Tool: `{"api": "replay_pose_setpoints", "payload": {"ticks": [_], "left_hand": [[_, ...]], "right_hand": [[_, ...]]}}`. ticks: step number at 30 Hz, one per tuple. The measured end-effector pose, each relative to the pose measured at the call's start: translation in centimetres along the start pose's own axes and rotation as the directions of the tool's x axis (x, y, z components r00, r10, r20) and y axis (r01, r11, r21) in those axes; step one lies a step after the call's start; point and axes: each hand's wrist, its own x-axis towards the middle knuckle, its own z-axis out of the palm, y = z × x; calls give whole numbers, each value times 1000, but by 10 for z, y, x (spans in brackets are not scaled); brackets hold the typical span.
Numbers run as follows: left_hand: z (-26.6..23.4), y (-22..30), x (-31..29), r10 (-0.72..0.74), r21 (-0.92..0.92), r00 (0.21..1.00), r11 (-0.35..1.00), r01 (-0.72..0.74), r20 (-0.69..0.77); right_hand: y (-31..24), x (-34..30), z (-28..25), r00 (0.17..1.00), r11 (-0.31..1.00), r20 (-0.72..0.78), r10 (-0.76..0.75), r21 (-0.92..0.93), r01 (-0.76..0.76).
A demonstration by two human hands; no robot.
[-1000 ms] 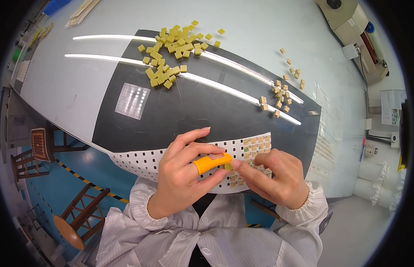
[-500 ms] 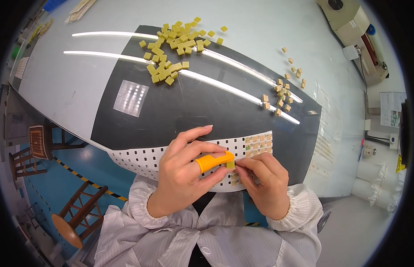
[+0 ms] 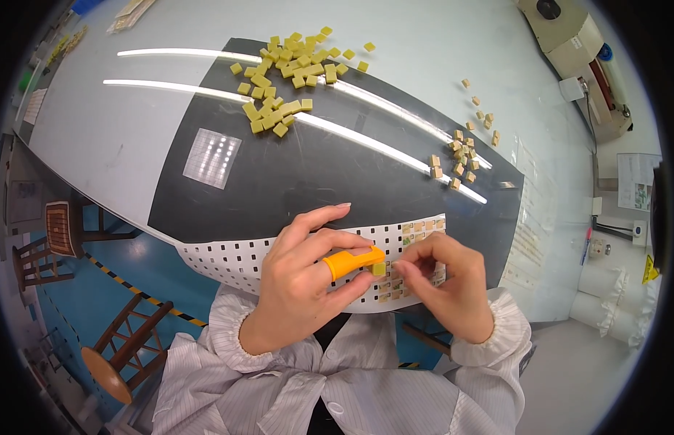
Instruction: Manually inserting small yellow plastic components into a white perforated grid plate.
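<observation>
Orange finger tool [image 3: 342, 265] against a yellow cube [image 3: 379, 269]

In the head view, my left hand [image 3: 297, 290] seems to pinch the cube between thumb and tool, above the white holed sheet [image 3: 384, 307] at the surface's near side. My right hand [image 3: 456, 286] is just right of it, fingers curled; I cannot tell whether they grip anything. I judge the step in hand as working on this single cube; the next move calls for a steady left pinch and fine right fingertip control. Loose yellow cubes [image 3: 287, 72] lie far left, tan-faced ones [image 3: 435, 161] far right.

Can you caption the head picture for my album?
Left hand and orange tool hold a yellow cube over a white holed sheet, right hand close beside.
</observation>
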Motion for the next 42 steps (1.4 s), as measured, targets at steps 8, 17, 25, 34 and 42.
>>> {"api": "replay_pose_setpoints", "payload": {"ticks": [8,17,25,34,42], "left_hand": [[-1,-1,0,-16,9,999,1000,16,33],[-1,0,0,-18,36,999,999,17,27],[-1,0,-1,-26,17,999,1000,25,31],[-2,0,-1,-22,27,999,999,21,37],[-2,0,0,-18,29,999,999,17,36]], "right_hand": [[2,10,-12,981,977,112,160,127,-174],[10,-10,18,982,956,-70,-176,-249,153],[7,-8,16,992,974,-68,-111,-207,95],[5,2,-5,997,997,49,-59,-40,61],[-6,36,-24,805,647,519,286,515,-562]]}}
